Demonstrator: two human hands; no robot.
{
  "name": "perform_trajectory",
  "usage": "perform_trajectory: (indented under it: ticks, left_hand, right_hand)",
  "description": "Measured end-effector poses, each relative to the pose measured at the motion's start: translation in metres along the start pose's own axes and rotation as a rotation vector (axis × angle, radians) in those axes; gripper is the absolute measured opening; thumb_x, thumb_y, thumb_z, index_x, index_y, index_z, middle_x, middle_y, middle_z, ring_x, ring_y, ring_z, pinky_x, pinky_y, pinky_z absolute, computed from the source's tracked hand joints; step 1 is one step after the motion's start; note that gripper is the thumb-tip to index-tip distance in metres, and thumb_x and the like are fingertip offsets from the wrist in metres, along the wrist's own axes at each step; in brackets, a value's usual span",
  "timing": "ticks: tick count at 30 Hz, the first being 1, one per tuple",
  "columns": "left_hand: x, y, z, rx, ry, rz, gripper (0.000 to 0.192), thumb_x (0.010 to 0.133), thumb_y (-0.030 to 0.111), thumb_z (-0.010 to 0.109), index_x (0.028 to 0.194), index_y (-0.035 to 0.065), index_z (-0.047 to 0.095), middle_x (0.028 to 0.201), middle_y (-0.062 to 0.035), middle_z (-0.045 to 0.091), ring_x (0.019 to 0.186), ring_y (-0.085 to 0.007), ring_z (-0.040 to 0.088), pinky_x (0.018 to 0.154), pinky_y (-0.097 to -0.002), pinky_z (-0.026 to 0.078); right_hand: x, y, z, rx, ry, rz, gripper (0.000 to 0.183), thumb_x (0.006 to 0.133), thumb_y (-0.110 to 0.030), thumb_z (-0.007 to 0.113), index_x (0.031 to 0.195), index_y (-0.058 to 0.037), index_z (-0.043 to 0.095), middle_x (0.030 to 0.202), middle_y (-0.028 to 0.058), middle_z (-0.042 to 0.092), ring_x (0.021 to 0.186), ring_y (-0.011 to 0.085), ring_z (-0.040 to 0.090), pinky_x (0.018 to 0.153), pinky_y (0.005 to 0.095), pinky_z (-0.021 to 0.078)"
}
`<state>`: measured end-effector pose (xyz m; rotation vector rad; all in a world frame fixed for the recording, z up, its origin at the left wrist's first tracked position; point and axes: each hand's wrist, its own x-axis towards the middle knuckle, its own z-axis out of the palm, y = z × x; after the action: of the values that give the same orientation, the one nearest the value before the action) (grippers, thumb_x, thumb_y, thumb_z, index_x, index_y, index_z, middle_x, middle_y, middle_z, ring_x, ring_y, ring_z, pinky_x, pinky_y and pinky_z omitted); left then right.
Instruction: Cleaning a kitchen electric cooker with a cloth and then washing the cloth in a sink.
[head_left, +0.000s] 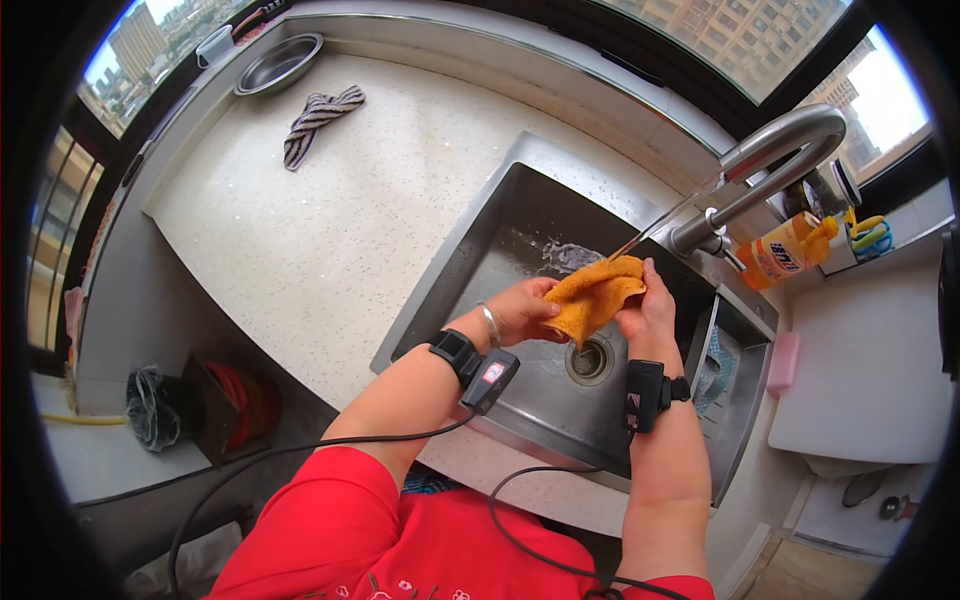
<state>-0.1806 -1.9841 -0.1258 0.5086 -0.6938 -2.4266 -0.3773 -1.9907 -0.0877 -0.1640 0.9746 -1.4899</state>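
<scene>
An orange cloth (596, 296) is held between my two hands above the stainless steel sink (510, 390). My left hand (521, 309) grips its left side, fingers curled over the edge. At the cloth's right side my right hand (649, 304) holds it with the thumb and fingers, partly hidden behind the fabric. Water runs from the metal faucet (784, 150) onto the cloth's upper edge. The round drain (589, 361) shows just below the cloth.
A striped cloth (319, 124) and a metal basin (279, 64) lie on the counter at upper left. An orange soap bottle (784, 251) stands right of the faucet. A pink block (784, 364) sits beside the sink. Cables from both wrist devices hang across my front.
</scene>
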Motion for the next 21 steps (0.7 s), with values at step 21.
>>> perform_trajectory:
  ticks: [21]
  left_hand:
    - [0.015, 0.008, 0.023, 0.262, 0.494, 0.066, 0.021, 0.082, 0.017, 0.054, 0.097, 0.0029, 0.051, 0.09, -0.0106, 0.057, 0.08, -0.0241, 0.06, 0.061, -0.0393, 0.055]
  right_hand:
    - [-0.013, -0.014, 0.008, -0.007, -0.051, -0.03, 0.015, 0.086, -0.019, 0.05, 0.087, -0.0047, 0.045, 0.081, 0.0106, 0.055, 0.074, 0.0249, 0.058, 0.068, 0.04, 0.0492]
